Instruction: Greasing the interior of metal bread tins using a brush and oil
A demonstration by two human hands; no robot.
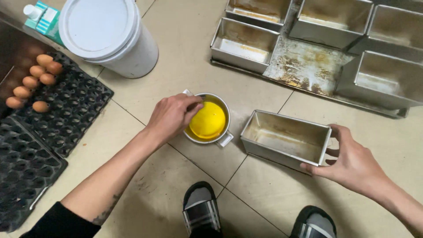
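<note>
Beige tiled floor here. Left hand is pinching the rim of a small metal pot of yellow liquid, dead center. Right hand has its fingers curled around the right end of an empty loaf tin, just right of the pot. White bucket far left, 7 brown eggs on black trays.

A white lidded bucket is set on the tiled floor, with a small carton just behind it. Brown eggs are held in black egg trays to the left. Several empty loaf tins are gathered on a stained baking sheet. Striped slippers are seen below.
</note>
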